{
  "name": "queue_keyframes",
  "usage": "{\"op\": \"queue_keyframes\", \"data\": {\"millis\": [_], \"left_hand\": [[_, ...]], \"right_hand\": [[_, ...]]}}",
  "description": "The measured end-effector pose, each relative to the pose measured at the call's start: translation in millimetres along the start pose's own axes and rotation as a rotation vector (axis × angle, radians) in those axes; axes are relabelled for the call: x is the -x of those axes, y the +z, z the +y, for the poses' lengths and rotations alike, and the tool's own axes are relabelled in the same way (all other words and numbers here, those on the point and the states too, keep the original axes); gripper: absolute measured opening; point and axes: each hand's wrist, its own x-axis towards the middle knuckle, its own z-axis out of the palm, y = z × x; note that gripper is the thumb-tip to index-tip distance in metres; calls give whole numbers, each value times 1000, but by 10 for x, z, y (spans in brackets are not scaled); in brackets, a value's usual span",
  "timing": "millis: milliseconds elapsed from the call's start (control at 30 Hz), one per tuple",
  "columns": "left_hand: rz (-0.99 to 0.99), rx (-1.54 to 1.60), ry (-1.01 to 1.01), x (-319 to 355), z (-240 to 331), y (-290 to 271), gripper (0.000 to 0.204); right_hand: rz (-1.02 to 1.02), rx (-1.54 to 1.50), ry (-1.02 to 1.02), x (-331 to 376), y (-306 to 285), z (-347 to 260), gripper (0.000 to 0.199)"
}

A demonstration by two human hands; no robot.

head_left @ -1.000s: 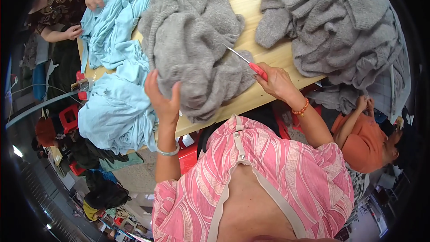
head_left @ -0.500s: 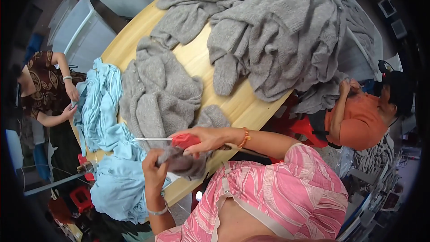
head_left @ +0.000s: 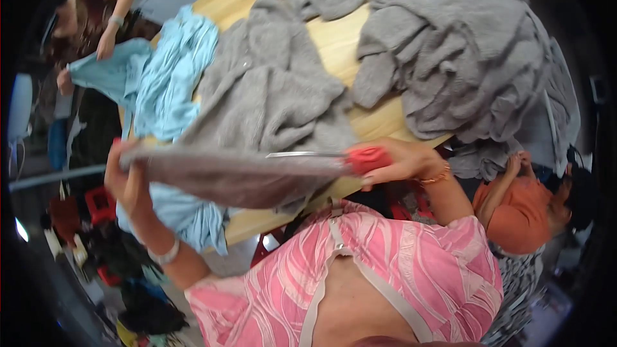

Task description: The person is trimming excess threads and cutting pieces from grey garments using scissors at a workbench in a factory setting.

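A grey knitted garment [head_left: 241, 180] is stretched taut between my two hands above the table's near edge, blurred by motion. My left hand [head_left: 128, 180] grips its left end. Fingers closed, my right hand [head_left: 402, 164] holds a red-handled tool [head_left: 367, 159] with a long thin metal blade pointing left across the cloth. The garment's right end runs up to this hand; the exact grip there is hidden. More grey knitwear [head_left: 270, 83] lies just beyond the stretched piece.
A large grey knit pile [head_left: 463, 58] covers the right of the wooden table [head_left: 334, 42]. Light-blue garments [head_left: 170, 83] lie at left, where a co-worker [head_left: 106, 13] lifts one. Another person in orange [head_left: 517, 209] sits at right by grey cloth. A red stool [head_left: 101, 204] stands lower left.
My hands have moved apart, spreading the bunched grey garment into a taut band. The view has shifted left. The co-worker at left has raised a light-blue garment.
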Motion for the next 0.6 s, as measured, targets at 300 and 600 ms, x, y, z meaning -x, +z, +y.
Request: {"op": "queue_keyframes", "data": {"millis": [300,600], "left_hand": [[-23,-684,321,-17,-1027,2171,39],[-596,-736,271,954,-1355,2618,60]], "right_hand": [[587,139,36,-403,-352,871,42],[838,767,-13,-93,-269,957,39]]}}
